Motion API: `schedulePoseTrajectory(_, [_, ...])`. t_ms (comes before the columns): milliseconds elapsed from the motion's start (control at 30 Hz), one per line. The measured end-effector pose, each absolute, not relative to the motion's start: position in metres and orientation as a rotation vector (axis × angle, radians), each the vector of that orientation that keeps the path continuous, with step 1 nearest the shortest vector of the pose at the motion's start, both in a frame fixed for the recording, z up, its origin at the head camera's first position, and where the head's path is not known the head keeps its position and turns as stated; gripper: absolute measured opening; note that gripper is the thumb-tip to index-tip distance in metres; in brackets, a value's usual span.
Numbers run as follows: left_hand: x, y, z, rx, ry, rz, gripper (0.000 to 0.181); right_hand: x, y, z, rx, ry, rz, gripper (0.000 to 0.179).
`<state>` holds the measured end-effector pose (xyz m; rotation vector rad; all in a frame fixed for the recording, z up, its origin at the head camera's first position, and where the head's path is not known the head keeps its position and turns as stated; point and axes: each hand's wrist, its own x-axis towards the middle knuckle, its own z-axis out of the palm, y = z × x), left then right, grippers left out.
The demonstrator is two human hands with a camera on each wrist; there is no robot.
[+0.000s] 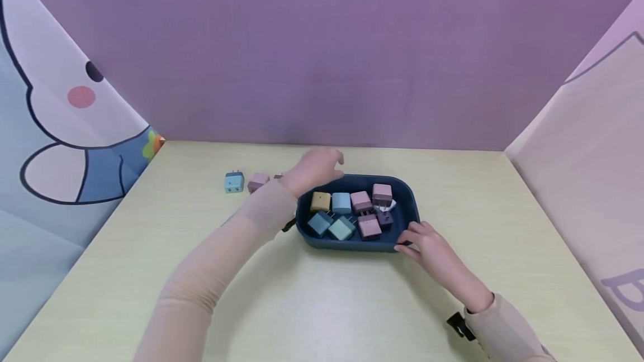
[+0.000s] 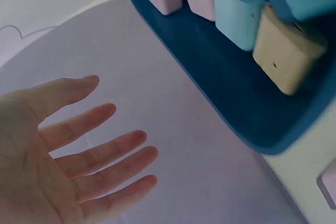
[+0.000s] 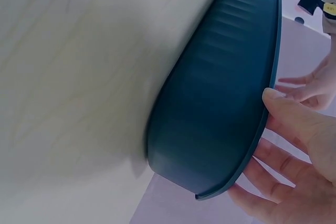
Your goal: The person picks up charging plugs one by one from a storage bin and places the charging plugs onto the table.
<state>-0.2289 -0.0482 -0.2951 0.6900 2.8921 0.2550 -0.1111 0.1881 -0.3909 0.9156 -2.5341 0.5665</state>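
A dark blue tray (image 1: 352,246) with rounded corners holds several small plug adapters, among them a yellow one (image 1: 320,201), a light blue one (image 1: 341,203) and a pink one (image 1: 369,227). My left hand (image 1: 314,169) is over the tray's far left corner. In the left wrist view, that hand (image 2: 79,156) has its fingers spread and loosely bent, with nothing in them. At the near right corner my right hand (image 1: 427,250) pinches the tray's rim. The right wrist view shows its thumb (image 3: 286,106) on the outer edge and the other fingers behind the rim.
Left of the tray, a light blue adapter (image 1: 233,182) and a pink adapter (image 1: 259,181) lie on the pale wooden table (image 1: 322,306); another beside them is partly hidden by my left arm. A purple backdrop (image 1: 322,55) rises behind the table, with printed panels at both sides.
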Motion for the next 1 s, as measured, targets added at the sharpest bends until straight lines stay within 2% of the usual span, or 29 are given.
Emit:
schedulePoseTrajectory(500, [-0.225,-0.004,-0.301,0.757,2.793,0.278,0.033,-0.111,0.187,-0.388,0.9,-2.599,0.565,0.012])
schedulePoseTrajectory(767, [-0.223,0.013,-0.307,0.811,2.8,0.295,0.013,-0.111,0.187,-0.388,0.919,-2.586,0.557,0.012])
schedulePoseTrajectory(1000, [-0.226,0.03,-0.316,0.764,2.788,0.349,0.011,-0.112,0.189,-0.389,0.926,-2.573,0.563,0.013])
